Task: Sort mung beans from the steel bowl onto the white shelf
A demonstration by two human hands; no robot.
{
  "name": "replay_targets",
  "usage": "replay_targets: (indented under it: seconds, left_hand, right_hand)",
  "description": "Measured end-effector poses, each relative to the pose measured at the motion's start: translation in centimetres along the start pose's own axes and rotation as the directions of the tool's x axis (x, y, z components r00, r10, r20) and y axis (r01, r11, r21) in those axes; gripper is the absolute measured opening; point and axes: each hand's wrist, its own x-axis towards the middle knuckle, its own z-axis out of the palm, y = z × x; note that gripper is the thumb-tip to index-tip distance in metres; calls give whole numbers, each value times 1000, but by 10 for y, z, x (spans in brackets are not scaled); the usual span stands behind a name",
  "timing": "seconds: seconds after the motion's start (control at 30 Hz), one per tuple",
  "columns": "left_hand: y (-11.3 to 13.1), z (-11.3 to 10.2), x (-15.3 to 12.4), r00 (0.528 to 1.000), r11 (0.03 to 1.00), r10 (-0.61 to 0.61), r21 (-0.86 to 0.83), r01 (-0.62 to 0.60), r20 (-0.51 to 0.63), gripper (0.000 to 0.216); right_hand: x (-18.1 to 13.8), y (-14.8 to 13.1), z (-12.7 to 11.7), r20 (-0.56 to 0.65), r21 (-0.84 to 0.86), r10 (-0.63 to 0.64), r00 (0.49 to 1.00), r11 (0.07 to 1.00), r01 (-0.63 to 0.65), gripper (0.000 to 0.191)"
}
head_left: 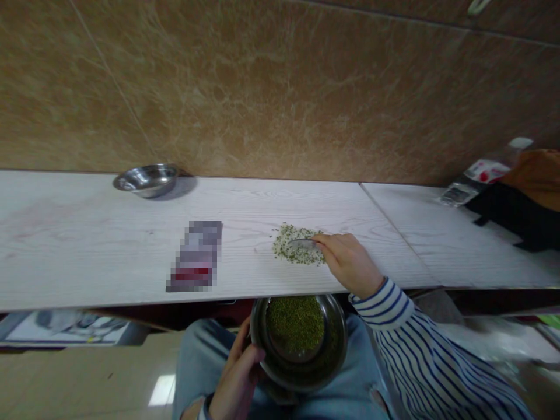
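My left hand point(242, 368) grips the rim of a metal bowl point(340, 344), which sits at my lap just below the table's front edge. Many small green beans, like mung beans point(295, 324), cover the bowl's bottom. Up on the table, a spread patch of white grains mixed with green beans point(286, 252) lies in a thin layer. Over that patch, my right hand point(353, 262) pinches what looks like a metal spoon point(301, 244), its end reaching left into the grains. My fingers partly hide its handle.
An empty-looking metal bowl point(146, 182) stands at the back left by the wall. A blurred-out flat packet or phone point(196, 256) lies left of the grains. At the far right are a plastic bottle point(487, 170) and a black and brown bag point(525, 207).
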Motion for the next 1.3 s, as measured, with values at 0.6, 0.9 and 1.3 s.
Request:
replay_targets:
  seconds: [0.6,0.9,1.3]
  left_hand:
    - [-2,-3,-3,999,1000,-12,28,11,34,68]
    - [-1,3,-6,1000,1000,10,26,-9,-11,64]
    - [6,7,-10,999,1000,19,25,-18,-31,67]
  right_hand:
    - [-26,-13,-6,39,35,-96,995,995,95,24]
    - [-37,-11,-12,26,12,-85,996,996,85,25]
    - [-47,-11,-14,24,-3,-28,999,1000,28,24]
